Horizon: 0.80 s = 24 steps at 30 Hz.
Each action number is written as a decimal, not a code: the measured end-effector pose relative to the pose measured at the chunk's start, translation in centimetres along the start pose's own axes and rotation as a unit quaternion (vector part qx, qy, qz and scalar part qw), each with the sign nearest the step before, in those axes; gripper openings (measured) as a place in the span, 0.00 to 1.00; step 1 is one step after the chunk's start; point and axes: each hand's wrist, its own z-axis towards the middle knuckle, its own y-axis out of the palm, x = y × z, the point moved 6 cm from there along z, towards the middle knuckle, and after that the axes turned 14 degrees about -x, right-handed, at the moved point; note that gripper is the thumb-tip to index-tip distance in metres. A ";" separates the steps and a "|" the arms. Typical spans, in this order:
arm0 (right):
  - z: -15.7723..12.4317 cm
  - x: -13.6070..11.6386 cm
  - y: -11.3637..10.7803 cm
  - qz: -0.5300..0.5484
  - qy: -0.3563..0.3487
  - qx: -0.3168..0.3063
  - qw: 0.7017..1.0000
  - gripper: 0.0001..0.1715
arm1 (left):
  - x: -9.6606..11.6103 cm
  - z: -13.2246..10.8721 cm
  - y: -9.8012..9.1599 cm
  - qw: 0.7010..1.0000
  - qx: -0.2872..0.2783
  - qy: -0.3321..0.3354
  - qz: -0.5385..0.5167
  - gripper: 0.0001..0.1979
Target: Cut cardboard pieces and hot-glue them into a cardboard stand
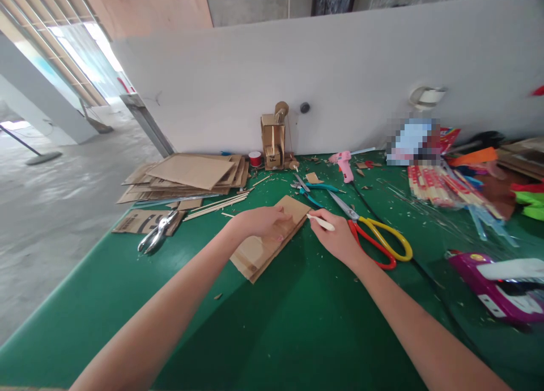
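A green table (280, 328), with most room to move on its near side; its left edge slants past a card stack (178, 173). Scissors (351, 212) crowd the right. The card (250, 254) lies mid-table, angled, already a rectangle; marking seems underway, unfinished, though no line is legible. Left hand (263, 221): grip unclosed, fingers laid across the card. Right hand (338, 238): grip clamped on 1 white pen (325, 224) at the card's right corner.

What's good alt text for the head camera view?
The left hand rests on a cardboard piece while the right hand holds a white pen-like tool at its edge. Around them on a green table lie scissors, a pink glue gun and stacked cardboard.
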 end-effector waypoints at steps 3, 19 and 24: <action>-0.2 -0.2 0.1 -0.007 -0.001 -0.001 1.000 0.13 | 0.0 -0.1 0.1 1.000 -0.001 -0.004 0.003 0.31; -0.2 -0.5 0.4 -0.021 -0.012 -0.016 1.000 0.13 | -0.3 0.1 0.3 1.000 0.012 0.018 -0.005 0.33; -0.4 -0.7 0.4 0.000 -0.002 -0.024 1.000 0.13 | -0.5 0.2 0.4 1.000 0.014 0.016 -0.009 0.33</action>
